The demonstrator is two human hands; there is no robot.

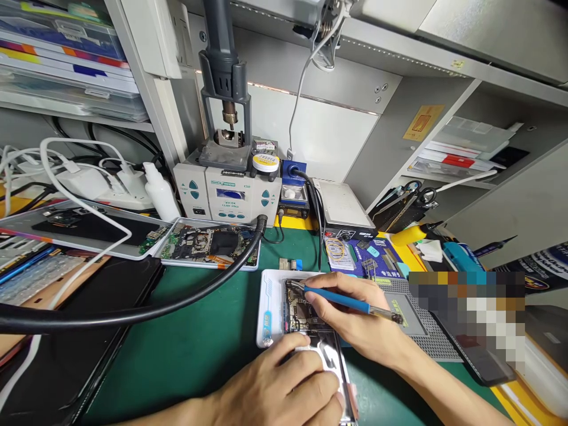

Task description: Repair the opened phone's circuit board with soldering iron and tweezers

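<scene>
Over the green counter (186, 349), the right hand (366, 328) pinches a blue-handled tool (344, 300) — the left hand (284, 384) lies across an opened phone (299, 312), its grip unclear.

Blue-handled tool (344, 300), blue-marked white tray (272, 300), green mat (190, 350)

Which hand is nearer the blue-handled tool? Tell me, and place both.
Right: the right hand grips the blue-handled tool over the opened phone. The left hand is apart from the tool, resting on the phone's near part.

free room over green mat (168, 361) beside left hand (284, 381), black hose (110, 318) blocking beyond
</scene>
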